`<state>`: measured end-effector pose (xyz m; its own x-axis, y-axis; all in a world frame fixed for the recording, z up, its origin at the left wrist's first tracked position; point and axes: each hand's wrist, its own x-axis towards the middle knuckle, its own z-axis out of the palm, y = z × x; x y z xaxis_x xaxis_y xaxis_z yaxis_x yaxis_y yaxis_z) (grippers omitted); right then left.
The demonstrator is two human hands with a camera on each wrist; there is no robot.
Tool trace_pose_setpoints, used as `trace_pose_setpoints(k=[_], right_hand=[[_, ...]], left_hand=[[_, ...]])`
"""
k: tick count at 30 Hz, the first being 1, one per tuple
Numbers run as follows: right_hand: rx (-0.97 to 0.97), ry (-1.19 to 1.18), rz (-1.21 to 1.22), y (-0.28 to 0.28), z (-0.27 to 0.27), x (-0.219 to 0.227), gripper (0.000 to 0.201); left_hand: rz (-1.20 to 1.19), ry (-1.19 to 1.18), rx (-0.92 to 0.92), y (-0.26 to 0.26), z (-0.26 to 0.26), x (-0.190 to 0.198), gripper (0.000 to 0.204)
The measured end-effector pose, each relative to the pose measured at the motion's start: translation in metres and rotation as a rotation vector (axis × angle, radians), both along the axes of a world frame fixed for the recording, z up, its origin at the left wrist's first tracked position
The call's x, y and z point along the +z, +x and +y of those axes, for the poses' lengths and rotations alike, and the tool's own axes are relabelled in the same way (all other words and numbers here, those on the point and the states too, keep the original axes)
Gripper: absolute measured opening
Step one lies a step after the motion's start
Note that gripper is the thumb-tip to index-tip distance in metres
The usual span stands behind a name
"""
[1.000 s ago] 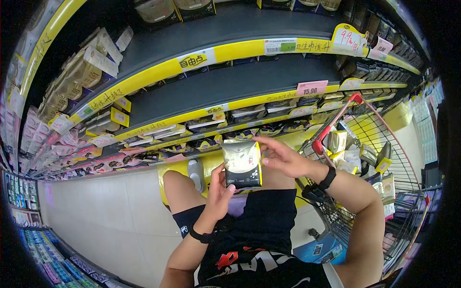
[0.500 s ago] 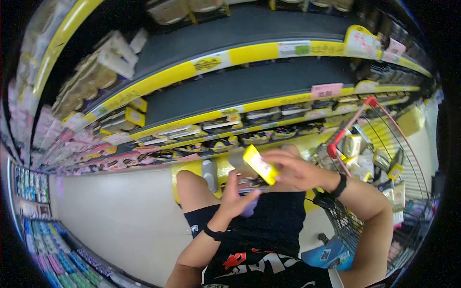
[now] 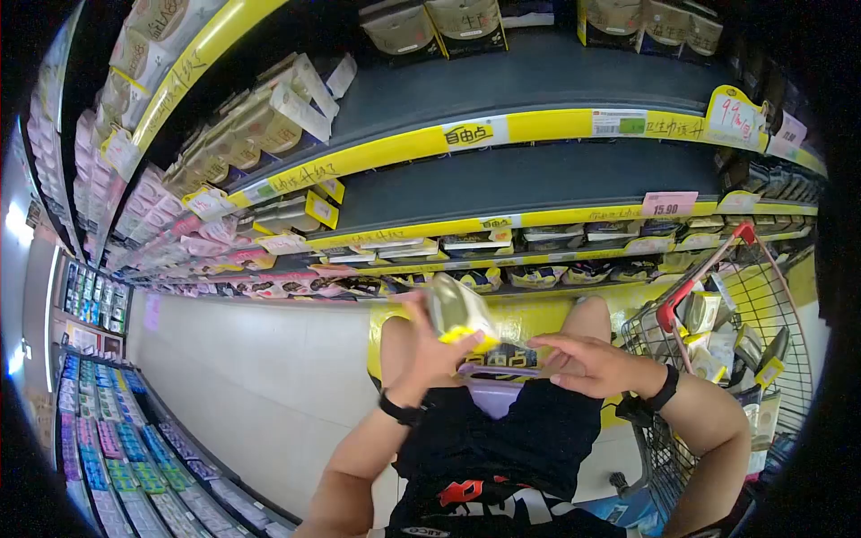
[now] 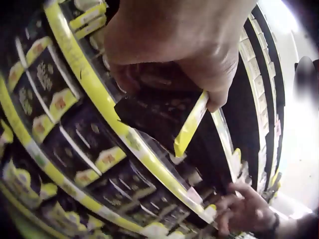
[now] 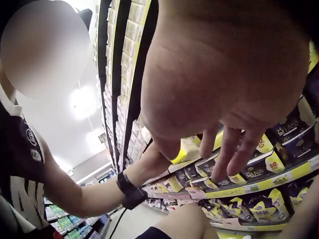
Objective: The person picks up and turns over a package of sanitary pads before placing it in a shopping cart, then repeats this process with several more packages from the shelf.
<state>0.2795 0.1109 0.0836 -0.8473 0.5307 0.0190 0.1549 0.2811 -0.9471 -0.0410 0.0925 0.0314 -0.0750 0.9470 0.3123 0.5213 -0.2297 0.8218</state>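
Note:
My left hand (image 3: 426, 354) grips a pack of sanitary pads (image 3: 456, 309) above my lap, its yellow edge toward me and its face blurred by motion. In the left wrist view the pack's dark side (image 4: 154, 117) shows below the curled fingers and thumb. My right hand (image 3: 594, 366) hovers over my right thigh with its fingers extended, apart from the pack. Seen in the right wrist view, those fingers (image 5: 239, 149) point down loosely, and the pack's yellow-and-white end (image 5: 188, 149) shows beyond them in the left hand.
A dark shelf (image 3: 520, 85) with yellow price strips spans the front, with similar packs (image 3: 395, 31) on its tiers. On my right stands a wire shopping cart (image 3: 789, 296) holding several packs. A purple stool-like thing (image 3: 493, 394) shows between my legs. Another stocked shelf (image 3: 126, 448) lies at lower left.
The pack was held upright facing me, then turned edge-on between both hands; now it is tilted in the left hand alone. The right hand has drawn away from it. The view has swung left.

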Motion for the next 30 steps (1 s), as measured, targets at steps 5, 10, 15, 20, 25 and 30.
trace_pose_setpoints(k=[5,10,15,20,25,30], right_hand=[[-0.019,0.228,-0.198,0.010,0.005,-0.007,0.060],[0.051,0.254,-0.315,0.021,0.010,-0.020,0.049],[0.100,0.310,-0.416,0.028,0.014,-0.028,0.045],[0.074,0.340,-0.380,0.033,0.015,-0.037,0.046],[0.092,0.329,-0.439,0.036,0.014,-0.034,0.046],[0.109,0.301,-0.441,0.036,0.015,-0.037,0.045]], left_hand=[[0.081,0.107,0.205,-0.093,0.081,0.077,0.091],[0.376,0.162,0.268,-0.144,0.128,0.094,0.073],[0.497,0.219,0.367,-0.143,0.163,0.108,0.072],[0.637,0.315,0.387,-0.138,0.174,0.074,0.088],[0.723,0.164,0.465,-0.135,0.181,0.081,0.094],[0.761,0.177,0.407,-0.137,0.188,0.092,0.081]])
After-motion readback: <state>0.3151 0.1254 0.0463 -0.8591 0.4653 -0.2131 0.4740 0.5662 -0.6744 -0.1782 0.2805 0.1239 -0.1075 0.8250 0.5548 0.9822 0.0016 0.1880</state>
